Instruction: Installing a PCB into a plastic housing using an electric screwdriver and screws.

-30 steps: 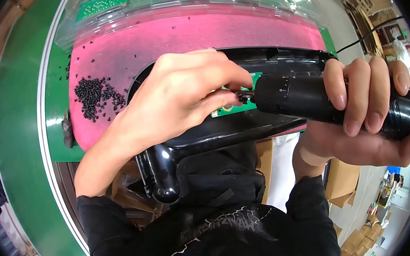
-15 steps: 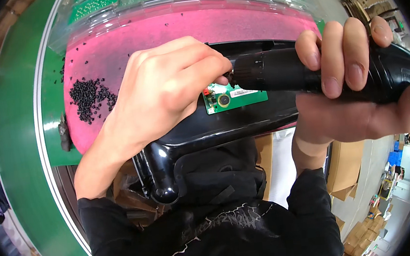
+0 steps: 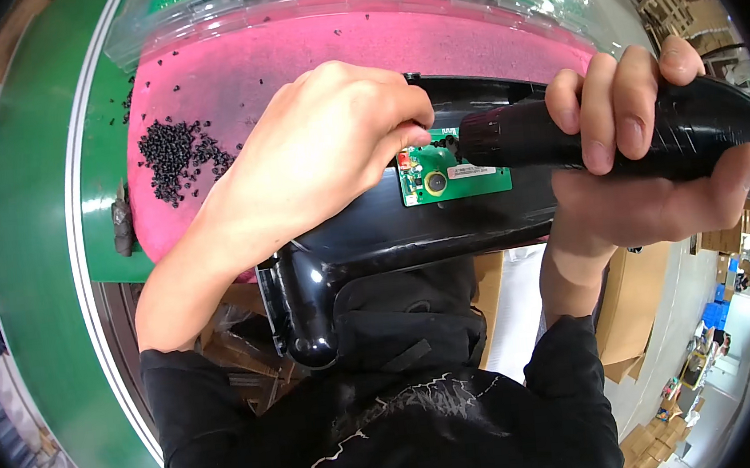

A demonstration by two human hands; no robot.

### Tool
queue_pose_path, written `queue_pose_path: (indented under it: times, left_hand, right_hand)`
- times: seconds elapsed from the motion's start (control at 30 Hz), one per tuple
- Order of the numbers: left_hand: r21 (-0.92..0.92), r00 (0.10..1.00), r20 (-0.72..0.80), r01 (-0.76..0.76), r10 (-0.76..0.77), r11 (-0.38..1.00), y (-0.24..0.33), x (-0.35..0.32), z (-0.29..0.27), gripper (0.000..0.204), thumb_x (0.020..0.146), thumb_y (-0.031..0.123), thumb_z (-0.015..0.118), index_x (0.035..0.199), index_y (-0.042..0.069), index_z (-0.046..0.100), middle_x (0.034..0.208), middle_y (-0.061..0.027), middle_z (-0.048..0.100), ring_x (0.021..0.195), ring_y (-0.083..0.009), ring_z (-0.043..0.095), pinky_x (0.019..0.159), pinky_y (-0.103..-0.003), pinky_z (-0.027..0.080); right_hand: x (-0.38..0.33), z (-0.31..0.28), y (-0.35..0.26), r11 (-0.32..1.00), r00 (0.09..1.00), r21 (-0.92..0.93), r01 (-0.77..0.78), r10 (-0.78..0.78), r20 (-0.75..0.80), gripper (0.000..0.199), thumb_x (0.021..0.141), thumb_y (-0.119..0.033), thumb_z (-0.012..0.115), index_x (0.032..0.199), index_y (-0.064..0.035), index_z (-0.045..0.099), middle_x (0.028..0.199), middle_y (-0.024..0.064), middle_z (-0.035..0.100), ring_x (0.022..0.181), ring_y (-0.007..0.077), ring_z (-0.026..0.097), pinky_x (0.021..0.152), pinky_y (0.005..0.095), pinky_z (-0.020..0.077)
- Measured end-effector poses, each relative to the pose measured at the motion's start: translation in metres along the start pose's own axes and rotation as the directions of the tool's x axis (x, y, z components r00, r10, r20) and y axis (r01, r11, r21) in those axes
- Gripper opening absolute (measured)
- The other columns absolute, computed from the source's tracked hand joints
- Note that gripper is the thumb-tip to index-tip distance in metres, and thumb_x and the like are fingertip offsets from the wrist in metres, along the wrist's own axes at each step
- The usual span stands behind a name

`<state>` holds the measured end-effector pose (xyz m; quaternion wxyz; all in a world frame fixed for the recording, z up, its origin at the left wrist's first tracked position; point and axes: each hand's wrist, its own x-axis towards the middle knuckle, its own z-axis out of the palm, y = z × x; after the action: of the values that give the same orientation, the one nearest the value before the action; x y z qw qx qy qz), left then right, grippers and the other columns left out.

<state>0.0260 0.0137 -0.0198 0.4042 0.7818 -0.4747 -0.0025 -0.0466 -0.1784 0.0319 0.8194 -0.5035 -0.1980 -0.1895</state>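
Observation:
A black power screwdriver lies across my right hand, whose fingers wrap around its body. Its front end points left, down at a green circuit board with a white label and a round dark part. The board rests inside a long, glossy black plastic housing. Over the board's left edge is my left hand, fingers curled, thumb and forefinger pinched close to the driver's front. What the pinch holds, if anything, is hidden. Small black screws lie in a loose pile left of this hand.
Beneath the work is a pink mat on a green table. Clear plastic trays with green boards line the far edge. A dark wrapped object sits left of the mat. A cardboard box stands at the lower right.
The driver's front end and my left fingertips have come apart slightly, showing more of the board. The housing and board appear shifted a little right in view, along with the mat.

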Motion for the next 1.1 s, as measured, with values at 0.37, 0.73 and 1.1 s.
queue_pose_path:
  times: [0.37, 0.73, 1.1]
  left_hand:
    - [0.038, 1.0, -0.022, 0.017, -0.016, 0.999, -0.003, -0.002, 0.001, 0.013, 0.077, 0.005, 0.07, 0.085, -0.004, 0.065, 0.075, -0.0163, 0.064, 0.071, -0.0342, 0.064, 0.064, -0.038, 0.051]
    - [0.099, 0.979, -0.085, 0.195, -0.187, 0.976, 0.007, -0.001, 0.0, 0.019, 0.088, 0.012, 0.063, 0.08, -0.005, 0.058, 0.07, -0.0206, 0.057, 0.066, -0.0398, 0.057, 0.059, -0.042, 0.043]
    - [0.11, 0.983, -0.185, 0.024, -0.003, 0.994, -0.009, -0.01, -0.005, 0.012, 0.084, 0.008, 0.063, 0.086, -0.002, 0.059, 0.076, -0.02, 0.06, 0.073, -0.0399, 0.059, 0.063, -0.043, 0.045]
  right_hand:
    - [0.0, 0.0, 0.005, 1.0, 0.997, 0.002, -0.021, 0.021, 0.079, 0.064, 0.082, -0.065, 0.051, 0.109, -0.0062, 0.053, 0.069, -0.0009, 0.05, 0.052, 0.0094, 0.044, 0.058, 0.0271, 0.0352]
    - [-0.004, 0.009, 0.017, 0.99, 0.996, -0.115, -0.084, 0.078, -0.051, 0.066, 0.082, -0.069, 0.051, 0.103, -0.006, 0.051, 0.064, -0.0005, 0.048, 0.049, 0.0105, 0.042, 0.055, 0.0288, 0.0352]
    - [0.001, 0.019, 0.029, 0.949, 0.99, -0.284, -0.134, 0.137, -0.008, 0.061, 0.085, -0.066, 0.051, 0.098, -0.006, 0.049, 0.062, -0.0009, 0.045, 0.047, 0.0102, 0.04, 0.054, 0.0285, 0.0352]
